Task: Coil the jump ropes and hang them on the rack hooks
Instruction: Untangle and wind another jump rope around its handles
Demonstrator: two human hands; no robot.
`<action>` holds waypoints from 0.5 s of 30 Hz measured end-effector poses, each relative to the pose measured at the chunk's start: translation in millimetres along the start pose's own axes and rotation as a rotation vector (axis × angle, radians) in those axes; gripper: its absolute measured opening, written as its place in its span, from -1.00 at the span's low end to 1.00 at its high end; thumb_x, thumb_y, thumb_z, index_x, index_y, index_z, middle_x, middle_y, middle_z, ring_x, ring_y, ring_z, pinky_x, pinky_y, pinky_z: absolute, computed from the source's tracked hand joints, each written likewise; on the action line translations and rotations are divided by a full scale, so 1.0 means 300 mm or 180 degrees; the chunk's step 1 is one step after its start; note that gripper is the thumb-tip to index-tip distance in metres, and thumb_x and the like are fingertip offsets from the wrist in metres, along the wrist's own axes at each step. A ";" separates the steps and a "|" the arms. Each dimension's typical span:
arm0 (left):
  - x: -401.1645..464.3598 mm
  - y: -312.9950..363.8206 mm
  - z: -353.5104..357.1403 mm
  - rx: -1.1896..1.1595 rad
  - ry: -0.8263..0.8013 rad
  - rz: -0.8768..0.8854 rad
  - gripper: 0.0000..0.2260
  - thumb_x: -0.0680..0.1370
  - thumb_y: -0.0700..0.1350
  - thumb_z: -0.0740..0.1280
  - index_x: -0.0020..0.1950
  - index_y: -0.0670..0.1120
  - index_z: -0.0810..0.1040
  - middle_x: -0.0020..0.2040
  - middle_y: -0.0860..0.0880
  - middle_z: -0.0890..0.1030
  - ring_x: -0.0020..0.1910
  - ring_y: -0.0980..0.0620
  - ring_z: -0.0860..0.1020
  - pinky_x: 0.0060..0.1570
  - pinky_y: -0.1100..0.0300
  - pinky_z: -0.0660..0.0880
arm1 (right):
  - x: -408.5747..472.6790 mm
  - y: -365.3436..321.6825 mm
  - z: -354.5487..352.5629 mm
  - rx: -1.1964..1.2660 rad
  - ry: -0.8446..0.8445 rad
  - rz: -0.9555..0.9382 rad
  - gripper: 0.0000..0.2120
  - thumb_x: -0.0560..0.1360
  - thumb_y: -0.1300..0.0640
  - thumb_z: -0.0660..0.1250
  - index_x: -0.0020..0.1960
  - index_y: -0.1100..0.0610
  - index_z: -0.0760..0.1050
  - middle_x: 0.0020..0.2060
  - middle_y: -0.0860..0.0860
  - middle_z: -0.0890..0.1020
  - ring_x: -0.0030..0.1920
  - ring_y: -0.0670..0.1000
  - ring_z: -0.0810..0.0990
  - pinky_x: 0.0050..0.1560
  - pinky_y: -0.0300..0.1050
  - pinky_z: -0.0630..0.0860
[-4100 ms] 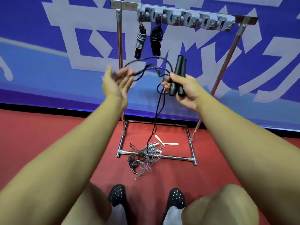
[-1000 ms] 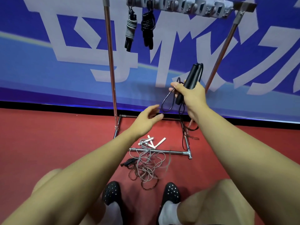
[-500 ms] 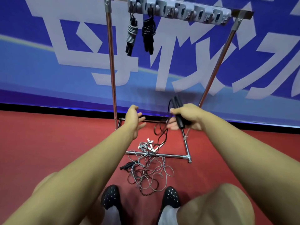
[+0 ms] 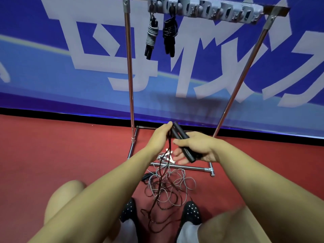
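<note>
My right hand (image 4: 198, 146) holds the black handles (image 4: 182, 141) of a jump rope low in front of the rack. My left hand (image 4: 160, 135) pinches the dark cord (image 4: 164, 165) just beside the handles' upper end; the cord drops loose to the floor. A tangle of grey and dark rope (image 4: 168, 186) lies on the red floor between the rack base and my feet. Two coiled ropes hang from the rack's hook strip (image 4: 203, 10): a grey one (image 4: 151, 37) and a black one (image 4: 170, 36).
The metal rack (image 4: 129, 67) stands against a blue banner wall, its base bar (image 4: 185, 167) on the floor. Several hooks to the right of the hung ropes are bare. White strips (image 4: 168, 156) lie inside the base. My shoes (image 4: 191, 211) sit near the tangle.
Both hands have dropped from chest height to near the rack base. My left hand, open a moment ago, has closed in and taken the cord next to the handles.
</note>
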State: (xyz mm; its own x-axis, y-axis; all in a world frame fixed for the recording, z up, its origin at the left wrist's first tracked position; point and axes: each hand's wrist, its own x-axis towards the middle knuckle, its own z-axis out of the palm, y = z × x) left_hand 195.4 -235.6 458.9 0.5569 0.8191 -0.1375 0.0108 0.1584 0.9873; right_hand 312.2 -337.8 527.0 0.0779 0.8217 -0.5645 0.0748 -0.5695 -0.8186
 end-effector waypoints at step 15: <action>-0.037 -0.087 -0.048 0.0057 0.0227 0.0401 -0.73 0.63 0.17 0.33 -0.14 0.02 0.58 -0.23 0.03 0.48 -0.23 0.03 0.43 -0.08 0.08 0.42 | -0.014 0.202 0.111 0.2258 -0.0150 -0.0534 -0.68 0.64 0.23 0.29 0.30 0.42 0.50 -0.14 0.14 0.60 -0.27 -0.01 0.56 -0.31 -0.25 0.56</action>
State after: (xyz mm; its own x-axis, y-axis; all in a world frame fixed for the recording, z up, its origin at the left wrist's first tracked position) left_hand 177.0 -240.9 433.4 0.4944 0.8691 -0.0170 -0.0405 0.0425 0.9983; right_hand 283.2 -375.1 476.1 0.0779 0.9059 -0.4162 -0.5815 -0.2978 -0.7570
